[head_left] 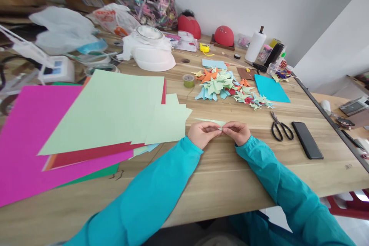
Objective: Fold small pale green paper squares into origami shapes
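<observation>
My left hand (pixel 203 133) and my right hand (pixel 238 132) meet fingertip to fingertip over the wooden table (pixel 230 177). Both pinch a small folded piece of pale green paper (pixel 220 127) held between them. A thin pale green strip (pixel 210 121) lies on the table just behind my hands. Teal sleeves cover both of my arms. To the left, close to my left hand, lies a stack of large coloured sheets (pixel 86 130) with pale green on top and magenta underneath.
A heap of small folded paper shapes (pixel 227 88) lies behind my hands, beside a teal sheet (pixel 271 89). Black scissors (pixel 280 127) and a black phone (pixel 307 140) lie to the right. A green tape roll (pixel 188 80), a white bowl (pixel 151 52) and bags crowd the back.
</observation>
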`<control>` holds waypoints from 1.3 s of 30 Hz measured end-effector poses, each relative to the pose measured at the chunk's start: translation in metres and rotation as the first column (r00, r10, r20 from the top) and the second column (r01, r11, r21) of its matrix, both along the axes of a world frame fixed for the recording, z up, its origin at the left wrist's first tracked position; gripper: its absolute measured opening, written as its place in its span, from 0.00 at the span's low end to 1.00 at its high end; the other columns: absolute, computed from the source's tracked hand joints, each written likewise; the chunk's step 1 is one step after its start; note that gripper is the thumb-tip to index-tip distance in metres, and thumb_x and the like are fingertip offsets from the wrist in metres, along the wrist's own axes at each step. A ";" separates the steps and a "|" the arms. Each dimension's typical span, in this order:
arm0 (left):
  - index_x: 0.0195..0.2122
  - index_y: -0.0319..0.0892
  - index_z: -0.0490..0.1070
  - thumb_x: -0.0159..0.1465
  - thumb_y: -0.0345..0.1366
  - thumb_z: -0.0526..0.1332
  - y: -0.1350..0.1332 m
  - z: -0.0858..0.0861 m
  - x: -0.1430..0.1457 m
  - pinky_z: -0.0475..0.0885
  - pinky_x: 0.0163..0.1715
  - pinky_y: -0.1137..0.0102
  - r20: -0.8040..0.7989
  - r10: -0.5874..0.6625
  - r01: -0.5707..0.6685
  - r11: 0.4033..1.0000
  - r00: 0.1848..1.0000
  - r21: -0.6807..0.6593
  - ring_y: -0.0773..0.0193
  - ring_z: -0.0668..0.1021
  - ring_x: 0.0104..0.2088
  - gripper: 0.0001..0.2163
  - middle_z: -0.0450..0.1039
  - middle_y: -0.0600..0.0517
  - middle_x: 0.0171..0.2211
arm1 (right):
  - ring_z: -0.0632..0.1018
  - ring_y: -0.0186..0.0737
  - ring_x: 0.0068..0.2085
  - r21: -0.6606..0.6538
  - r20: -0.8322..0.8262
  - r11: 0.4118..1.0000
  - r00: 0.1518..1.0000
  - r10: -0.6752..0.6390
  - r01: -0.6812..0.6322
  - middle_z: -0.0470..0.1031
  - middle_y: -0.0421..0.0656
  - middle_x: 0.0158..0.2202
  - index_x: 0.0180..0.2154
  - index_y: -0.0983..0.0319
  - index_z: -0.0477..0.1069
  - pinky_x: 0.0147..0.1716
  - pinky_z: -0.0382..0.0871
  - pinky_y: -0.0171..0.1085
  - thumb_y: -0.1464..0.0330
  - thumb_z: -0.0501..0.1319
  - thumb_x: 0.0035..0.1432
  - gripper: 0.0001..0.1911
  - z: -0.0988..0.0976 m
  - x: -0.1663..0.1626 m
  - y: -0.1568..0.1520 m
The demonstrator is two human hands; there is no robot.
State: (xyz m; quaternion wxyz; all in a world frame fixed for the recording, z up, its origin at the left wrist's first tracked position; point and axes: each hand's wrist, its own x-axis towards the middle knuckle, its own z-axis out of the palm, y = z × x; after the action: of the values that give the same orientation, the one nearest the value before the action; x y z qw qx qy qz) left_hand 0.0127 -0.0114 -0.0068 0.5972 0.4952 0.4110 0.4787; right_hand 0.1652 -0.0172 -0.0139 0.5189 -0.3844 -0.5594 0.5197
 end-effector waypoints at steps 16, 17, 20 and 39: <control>0.23 0.38 0.74 0.45 0.36 0.65 -0.002 0.000 0.001 0.73 0.27 0.70 -0.121 0.071 -0.067 0.997 0.990 0.039 0.63 0.77 0.23 0.07 0.75 0.50 0.20 | 0.75 0.32 0.22 -0.158 -0.051 0.986 0.997 -0.053 0.045 0.74 0.38 0.18 0.23 0.63 0.70 0.25 0.70 0.33 0.63 0.66 0.40 0.11 -0.002 -0.003 0.001; 0.23 0.38 0.74 0.45 0.36 0.65 -0.003 0.001 0.002 0.73 0.27 0.70 -0.134 0.079 -0.074 0.996 0.988 0.046 0.63 0.77 0.23 0.07 0.75 0.50 0.20 | 0.74 0.32 0.21 -0.163 -0.057 0.985 0.997 -0.061 0.051 0.74 0.38 0.18 0.22 0.63 0.69 0.24 0.70 0.33 0.62 0.67 0.39 0.12 -0.003 -0.003 0.001; 0.22 0.38 0.74 0.45 0.35 0.65 -0.003 0.000 0.002 0.73 0.26 0.70 -0.158 0.103 -0.095 0.994 0.982 0.062 0.63 0.76 0.23 0.06 0.75 0.50 0.20 | 0.74 0.33 0.20 -0.176 -0.066 0.982 0.994 -0.082 0.069 0.73 0.39 0.16 0.20 0.64 0.68 0.23 0.70 0.33 0.62 0.67 0.37 0.13 -0.006 -0.005 0.002; 0.22 0.38 0.74 0.43 0.34 0.66 -0.004 -0.001 0.004 0.74 0.27 0.69 -0.107 0.114 -0.110 0.993 0.988 0.042 0.63 0.77 0.23 0.06 0.75 0.51 0.20 | 0.74 0.33 0.18 -0.198 -0.055 0.970 0.986 -0.156 0.142 0.72 0.38 0.14 0.19 0.63 0.65 0.20 0.70 0.32 0.61 0.68 0.33 0.16 -0.011 -0.008 0.003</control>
State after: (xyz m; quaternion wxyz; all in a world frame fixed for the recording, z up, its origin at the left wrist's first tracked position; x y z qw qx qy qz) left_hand 0.0171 -0.0156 -0.0079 0.5370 0.5075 0.4614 0.4911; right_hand 0.1570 -0.0139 -0.0253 0.5359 -0.4556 -0.4572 0.5443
